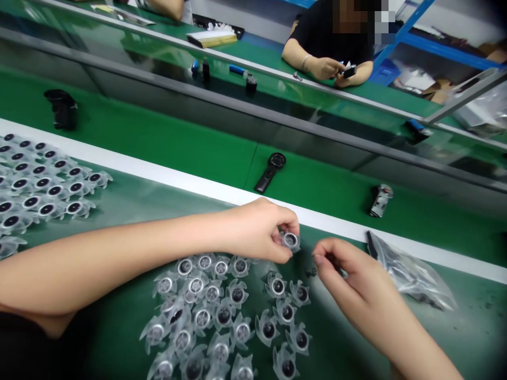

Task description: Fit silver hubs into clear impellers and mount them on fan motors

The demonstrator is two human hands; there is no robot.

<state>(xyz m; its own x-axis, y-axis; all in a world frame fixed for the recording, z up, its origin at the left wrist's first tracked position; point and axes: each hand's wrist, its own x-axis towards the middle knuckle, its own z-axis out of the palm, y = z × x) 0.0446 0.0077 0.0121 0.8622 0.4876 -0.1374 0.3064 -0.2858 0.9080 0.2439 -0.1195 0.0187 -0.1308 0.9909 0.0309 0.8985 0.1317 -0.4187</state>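
My left hand pinches a clear plastic fan rotor with a dark, metal-ringed hub between thumb and fingertips. My right hand is close to it on the right, its fingertips closed on a small dark part that they mostly hide. Below both hands, a loose group of similar rotors lies on the green mat. A tiny dark piece rests on the mat under the gap between my hands.
A second group of rotors lies at left. A plastic bag of dark parts sits at right, beyond a white strip. Black handheld fan parts lie on a green belt. A co-worker's hands hold a small item across the line.
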